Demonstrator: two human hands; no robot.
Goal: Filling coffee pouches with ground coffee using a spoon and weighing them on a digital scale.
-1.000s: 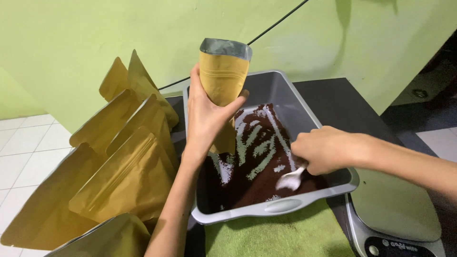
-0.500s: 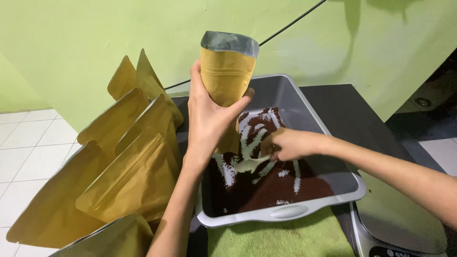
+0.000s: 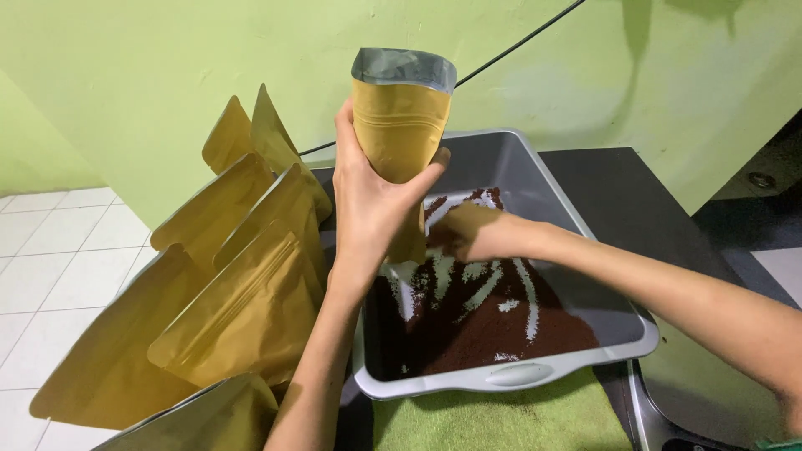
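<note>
Standing on a dark table, the grey tray meets green walls.

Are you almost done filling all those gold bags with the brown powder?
Not nearly. The left hand holds one open gold pouch upright over the grey tray, and the right hand is down in the brown powder, which has bare streaks scraped through it. Plenty of powder remains. The pile of gold pouches beside the tray looks flat; whether any are filled cannot be told.
</note>
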